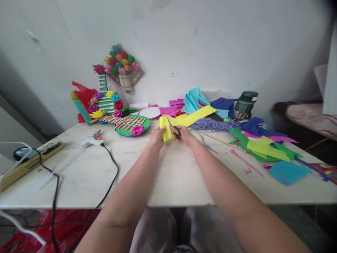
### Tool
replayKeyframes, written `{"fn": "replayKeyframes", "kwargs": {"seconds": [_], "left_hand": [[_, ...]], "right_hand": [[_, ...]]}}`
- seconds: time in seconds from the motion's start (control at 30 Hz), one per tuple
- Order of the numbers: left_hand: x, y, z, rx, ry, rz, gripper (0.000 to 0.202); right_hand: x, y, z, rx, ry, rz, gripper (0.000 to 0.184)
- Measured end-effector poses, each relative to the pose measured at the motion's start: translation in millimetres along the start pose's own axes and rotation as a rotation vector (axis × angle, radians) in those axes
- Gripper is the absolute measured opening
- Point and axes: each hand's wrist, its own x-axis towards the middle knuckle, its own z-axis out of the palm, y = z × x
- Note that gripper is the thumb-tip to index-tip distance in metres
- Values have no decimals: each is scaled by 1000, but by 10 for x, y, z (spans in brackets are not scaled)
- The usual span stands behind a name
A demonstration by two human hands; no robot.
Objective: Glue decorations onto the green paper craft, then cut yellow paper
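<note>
My left hand [158, 137] grips a folded piece of yellow crepe paper [165, 130] by its left side, over the middle of the table. In my right hand [185, 135] is a pair of scissors [177, 133] with dark handles, fingers closed round the loops. The blades reach up and left across the yellow paper; whether they are apart is too small to make out. Just behind the hands lies a longer yellow paper strip [196, 116]. To the left is a green guitar-shaped craft [133, 125] with striped sticks and a magenta paper flower [137, 130].
A white glue gun [91, 141] with a black cord lies at left, near a power strip [50, 150]. Purple yarn [214, 124], a dark green bottle [246, 105] and coloured paper scraps [263, 149] occupy the right side. A second flowered craft [105, 104] stands against the wall.
</note>
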Motion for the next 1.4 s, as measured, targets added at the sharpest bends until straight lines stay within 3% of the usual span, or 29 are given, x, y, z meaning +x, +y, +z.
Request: {"fn": "replayKeyframes", "kwargs": {"seconds": [0.77,1.4], "left_hand": [[-6,3,2,-21,-5,-13,15],[-23,-3,-3,6,-21,-19,16]], "right_hand": [[23,2,31,0,51,-17,29],[18,-5,-22,35,13,11,31]]}}
